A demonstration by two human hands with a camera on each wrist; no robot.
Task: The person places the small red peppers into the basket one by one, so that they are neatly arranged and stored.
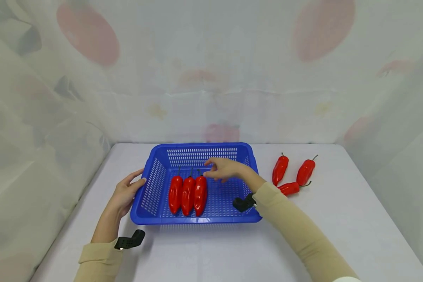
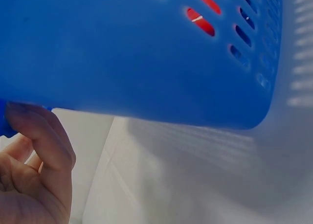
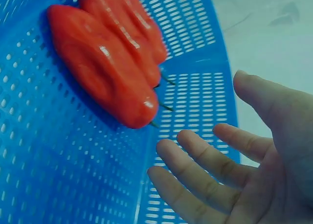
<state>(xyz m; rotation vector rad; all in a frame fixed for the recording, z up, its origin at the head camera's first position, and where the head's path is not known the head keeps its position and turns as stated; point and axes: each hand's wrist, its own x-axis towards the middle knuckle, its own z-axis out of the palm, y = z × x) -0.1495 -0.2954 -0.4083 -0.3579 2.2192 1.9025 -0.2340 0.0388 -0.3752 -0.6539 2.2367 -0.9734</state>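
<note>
A blue plastic basket with slotted walls stands in the middle of the head view. Three red chili peppers lie side by side in its left half, green stems pointing to the far wall. My left hand grips the basket's left rim, thumb on top and fingers curled underneath. Over the basket's inside hovers my right hand, fingertips close to the stem end of the rightmost pepper. In the right wrist view that hand shows spread fingers and a bare palm, with the nearest pepper just beyond.
On the white table, right of the basket, lie three more red peppers: one upper left, one upper right, one lower, partly behind the right sleeve. A patterned white cloth hangs behind the table.
</note>
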